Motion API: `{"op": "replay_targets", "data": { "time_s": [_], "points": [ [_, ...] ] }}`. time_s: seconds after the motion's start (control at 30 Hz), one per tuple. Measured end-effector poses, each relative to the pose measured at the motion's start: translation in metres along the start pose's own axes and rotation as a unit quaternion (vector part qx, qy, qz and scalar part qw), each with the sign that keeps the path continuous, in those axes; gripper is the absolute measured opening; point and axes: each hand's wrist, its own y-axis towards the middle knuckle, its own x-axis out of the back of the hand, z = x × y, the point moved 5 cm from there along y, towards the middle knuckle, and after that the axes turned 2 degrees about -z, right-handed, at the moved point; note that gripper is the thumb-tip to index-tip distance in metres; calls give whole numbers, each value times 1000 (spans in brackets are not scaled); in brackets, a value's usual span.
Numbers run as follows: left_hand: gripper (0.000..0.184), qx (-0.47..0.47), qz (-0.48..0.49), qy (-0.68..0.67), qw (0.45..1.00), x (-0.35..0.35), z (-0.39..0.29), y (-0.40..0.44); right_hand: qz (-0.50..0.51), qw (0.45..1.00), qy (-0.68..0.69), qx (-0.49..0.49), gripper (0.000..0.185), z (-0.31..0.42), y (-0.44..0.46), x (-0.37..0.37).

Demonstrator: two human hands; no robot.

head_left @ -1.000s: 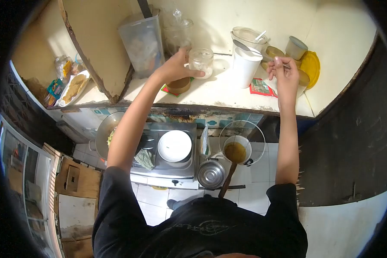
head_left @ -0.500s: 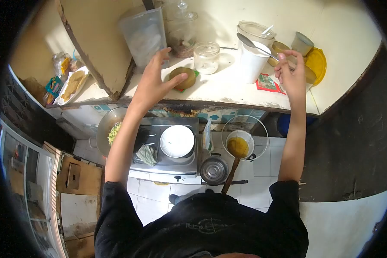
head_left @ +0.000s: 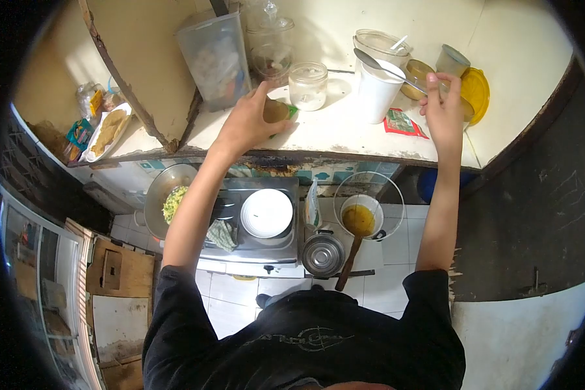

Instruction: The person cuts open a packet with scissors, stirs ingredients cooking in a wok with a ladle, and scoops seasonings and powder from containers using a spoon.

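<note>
My left hand (head_left: 246, 123) is closed round a round brown lid (head_left: 276, 111) on the shelf, over a green packet (head_left: 292, 110). Just right of it stands an uncovered glass jar (head_left: 307, 86) with some white contents. My right hand (head_left: 442, 107) pinches the handle of a metal spoon (head_left: 390, 73), whose bowl is over a tall white container (head_left: 377, 92). A red packet (head_left: 403, 123) lies between that container and my right hand.
Behind are a clear plastic bin (head_left: 216, 65), a larger glass jar (head_left: 270, 52), a lidded tub (head_left: 381, 44) and a yellow lid (head_left: 476, 96). Below the shelf are a stove (head_left: 283, 250), a pan (head_left: 155, 201), a steel pot (head_left: 323, 254) and a bucket (head_left: 359, 219).
My left hand has left the glass jar, opened, and closed round the brown lid. My right hand still holds the spoon and has shifted slightly right.
</note>
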Motion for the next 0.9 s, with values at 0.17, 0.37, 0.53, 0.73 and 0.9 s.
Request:
{"op": "replay_targets", "data": {
  "time_s": [0.17, 0.37, 0.53, 0.73, 0.9],
  "points": [
    [75, -17, -66, -21, 997, 22, -15, 3, -110, 987, -110, 46, 43, 53, -27, 27],
    [80, -92, -157, -32, 983, 31, -45, 40, -103, 972, -167, 129, 46, 51, -26, 11],
    [81, -98, -119, -20, 988, 18, -52, 69, -108, 970, -185, 115, 47, 52, -22, 11],
    [76, -78, -44, 16, 996, 1, -45, 89, -201, 941, -229, 146, 45, 74, -38, 39],
    [61, -55, 28, 13, 998, -3, -50, 96, -246, 927, -201, 198, 40, 92, -58, 55]
  ]
}}
